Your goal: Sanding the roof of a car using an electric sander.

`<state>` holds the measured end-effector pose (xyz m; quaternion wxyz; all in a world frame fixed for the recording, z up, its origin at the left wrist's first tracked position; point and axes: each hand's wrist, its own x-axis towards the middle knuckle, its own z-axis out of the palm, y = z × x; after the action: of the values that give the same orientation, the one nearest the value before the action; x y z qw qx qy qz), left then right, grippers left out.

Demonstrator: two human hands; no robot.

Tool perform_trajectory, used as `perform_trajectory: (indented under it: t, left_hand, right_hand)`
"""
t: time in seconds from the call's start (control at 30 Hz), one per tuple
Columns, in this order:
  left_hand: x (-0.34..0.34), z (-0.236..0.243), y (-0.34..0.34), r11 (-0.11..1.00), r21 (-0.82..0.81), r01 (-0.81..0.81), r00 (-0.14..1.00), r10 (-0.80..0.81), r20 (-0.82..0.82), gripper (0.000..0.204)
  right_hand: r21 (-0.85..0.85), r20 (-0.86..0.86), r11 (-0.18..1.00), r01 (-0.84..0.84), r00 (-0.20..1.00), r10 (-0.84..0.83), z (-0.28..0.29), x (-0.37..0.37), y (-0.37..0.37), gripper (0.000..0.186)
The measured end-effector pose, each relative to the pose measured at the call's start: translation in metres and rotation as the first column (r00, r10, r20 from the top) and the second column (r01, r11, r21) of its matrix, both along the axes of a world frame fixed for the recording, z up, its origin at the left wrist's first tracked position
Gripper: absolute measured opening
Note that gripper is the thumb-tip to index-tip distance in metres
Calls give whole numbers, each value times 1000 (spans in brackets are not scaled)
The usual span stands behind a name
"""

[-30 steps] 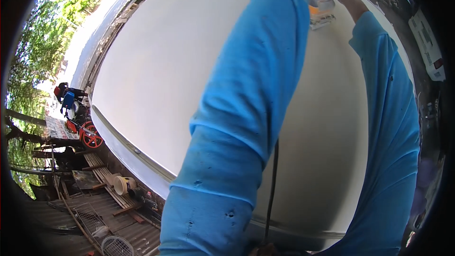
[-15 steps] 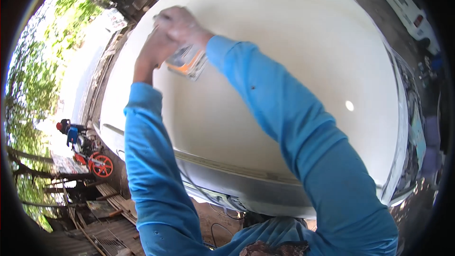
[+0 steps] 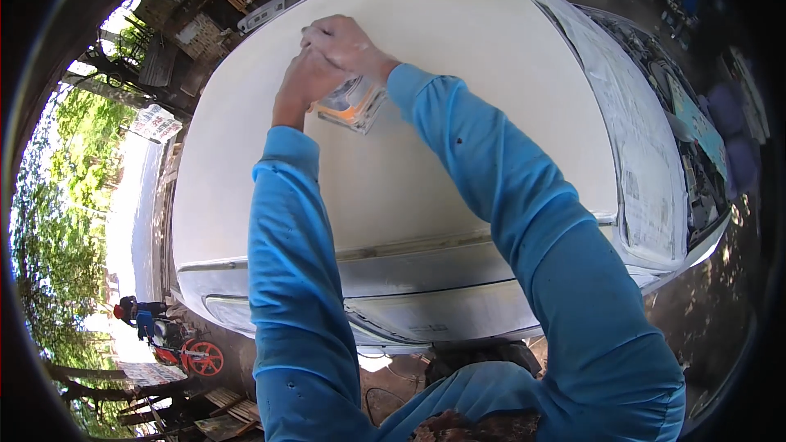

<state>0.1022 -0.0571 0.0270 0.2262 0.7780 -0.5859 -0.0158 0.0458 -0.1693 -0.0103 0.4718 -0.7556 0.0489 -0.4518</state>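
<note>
Hands are pressed together on a sanding block (image 3: 354, 104) in the upper middle of the frame, flat against the pale, primed roof panel (image 3: 458, 49) of a car. The left hand (image 3: 304, 86) is curled over the block's near end with fingers closed around it; the right hand (image 3: 348, 45) is laid over the top, fingers folded down — both are shut on the tool, though the fingertips underneath cannot be seen. The block shows an orange base edge and a greyish, translucent upper part. It is judged light and stiff, easily carried in one palm, best taken from above across its short sides so that even pressure is spread. Its long axis appears to run from upper right to lower left of the picture, though most of it is hidden by the hands. Paper masking (image 3: 647, 188) is seen over the glass at right. A parked motorcycle (image 3: 184, 352) with a red wheel is visible at lower left — well apart from the car.
</note>
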Motion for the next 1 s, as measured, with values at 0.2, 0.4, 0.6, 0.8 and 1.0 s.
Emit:
perform_trajectory:
  t: [0.2, 0.4, 0.6, 0.8, 1.0]
  left_hand:
    - [-143, -4, -79, 989, 15, 148, 982, -148, 113, 48]
    - [-293, -24, -82, 907, -169, 387, 914, -353, 200, 28]
    - [-332, -35, -59, 897, -133, 422, 893, -386, 230, 33]
    - [-206, -24, -1, 959, -176, 222, 966, -193, 170, 27]
    - [-41, -14, 115, 991, -86, -101, 989, 109, 97, 28]
  right_hand:
    - [217, -29, 974, 60, 998, -55, -6, -172, -63, 35]
    - [152, -36, 934, 324, 946, -322, -19, -344, -55, 32]
    - [164, -64, 927, 337, 942, -331, -16, -381, -17, 37]
    - [107, -72, 989, 106, 992, -99, 1, -238, 20, 34]
    - [239, -54, 916, -322, 938, 343, 5, -38, 109, 33]
